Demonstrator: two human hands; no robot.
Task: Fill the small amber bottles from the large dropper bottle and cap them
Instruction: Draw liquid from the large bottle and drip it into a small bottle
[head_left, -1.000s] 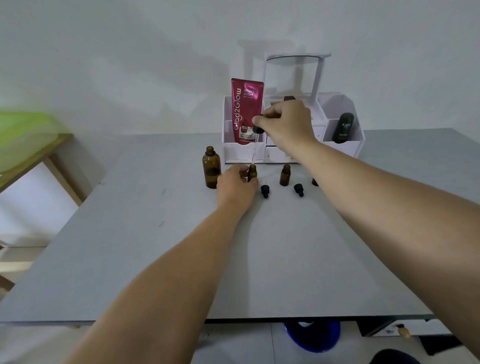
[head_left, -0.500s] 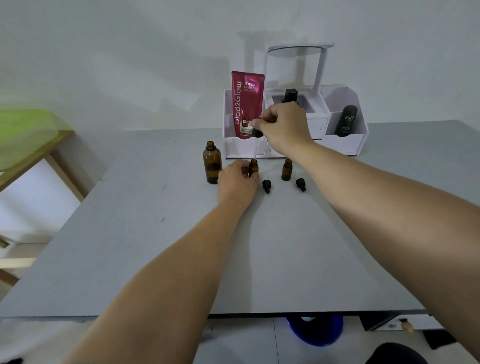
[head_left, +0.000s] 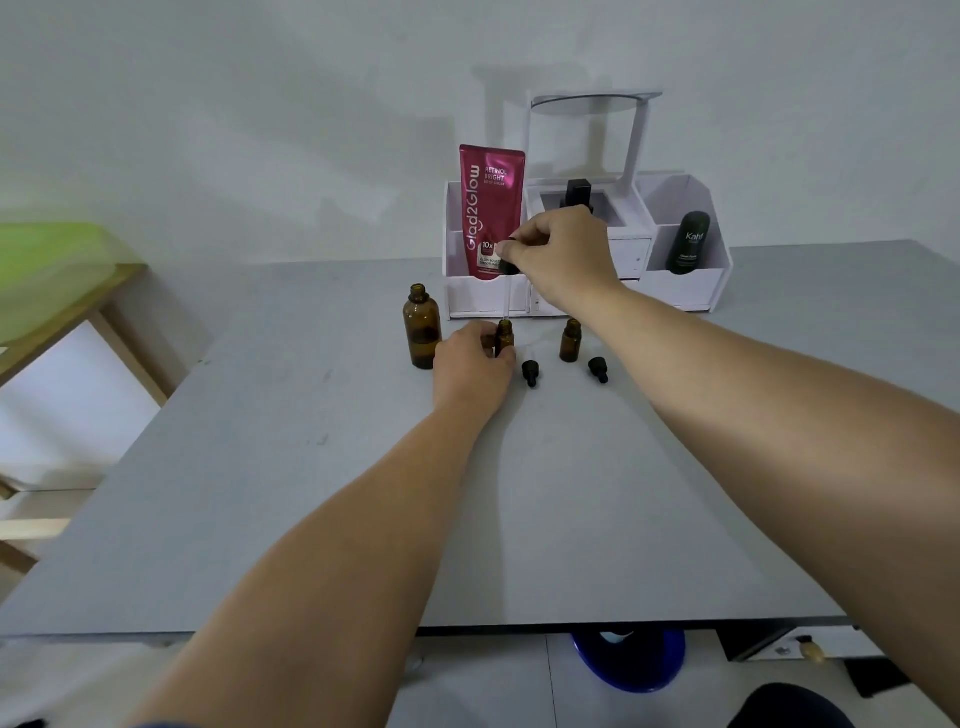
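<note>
- Dropper (head_left: 508, 291), pinched in the right hand (head_left: 561, 254), has been kept over the small bottle (head_left: 504, 336), centre far; filling judged ongoing
- Left hand (head_left: 470, 364) fingers stay clamped on that bottle; large bottle (head_left: 421, 327) just left; caps (head_left: 530, 372) unused

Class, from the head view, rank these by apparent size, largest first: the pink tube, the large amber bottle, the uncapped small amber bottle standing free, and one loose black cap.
1. pink tube
2. large amber bottle
3. small amber bottle
4. loose black cap

The tube stands farther back yet looks biggest, so the order seems safe.
</note>
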